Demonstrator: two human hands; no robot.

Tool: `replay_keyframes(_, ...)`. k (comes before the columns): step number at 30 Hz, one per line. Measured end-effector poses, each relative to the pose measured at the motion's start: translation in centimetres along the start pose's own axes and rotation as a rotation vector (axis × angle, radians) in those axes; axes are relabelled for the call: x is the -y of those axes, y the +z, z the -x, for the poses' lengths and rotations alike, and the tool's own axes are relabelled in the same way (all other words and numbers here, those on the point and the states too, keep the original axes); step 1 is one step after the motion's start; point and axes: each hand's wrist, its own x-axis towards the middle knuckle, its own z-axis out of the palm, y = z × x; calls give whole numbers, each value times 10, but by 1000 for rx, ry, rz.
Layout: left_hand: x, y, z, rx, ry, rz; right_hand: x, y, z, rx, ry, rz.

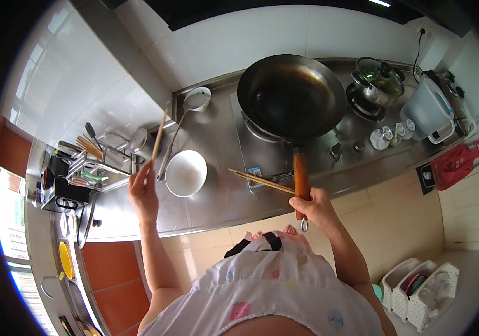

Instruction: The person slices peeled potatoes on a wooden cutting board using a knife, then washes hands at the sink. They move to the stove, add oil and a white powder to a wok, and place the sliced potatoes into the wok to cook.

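My left hand [143, 195] is raised over the counter's left part, its fingers around a thin wooden stick [159, 136], probably chopsticks, pointing up and away. With my right hand [316, 208] I grip the wooden handle [301, 172] of a dark wok [292, 96]. The wok is over the left burner [260, 131] and looks empty inside. A pair of wooden chopsticks [262, 179] runs behind the handle; whether my right hand also holds them is unclear. Between my hands, a white bowl [186, 173] with a little pale residue stands on the steel counter [218, 206].
A metal ladle [173, 145] leans toward a small bowl [197, 99] at the back. On the right burner sits a lidded steel pot [377, 84], with glass jars [380, 137] and a plastic container [427, 108] beyond. A utensil rack [101, 161] stands left.
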Motion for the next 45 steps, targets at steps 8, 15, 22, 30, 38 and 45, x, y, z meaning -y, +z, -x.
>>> replay_keyframes(8,35,-51,57,-100,-362,14,23,17,-10,97,-17,-1)
replay_keyframes(15,32,-56,76,-82,-434,73,-2,35,-18,63,-66,-27)
replay_keyframes(22,37,-71,84,-59,-443,112,4,15,-15,113,-68,22)
replay_keyframes(30,4,-48,32,253,-233,67,-43,-7,-8,85,33,-242)
replay_keyframes(38,-58,106,-93,635,186,-298,-91,4,29,-94,35,-208)
replay_keyframes(45,-78,198,-112,727,189,-422,-109,-17,24,-213,55,-201)
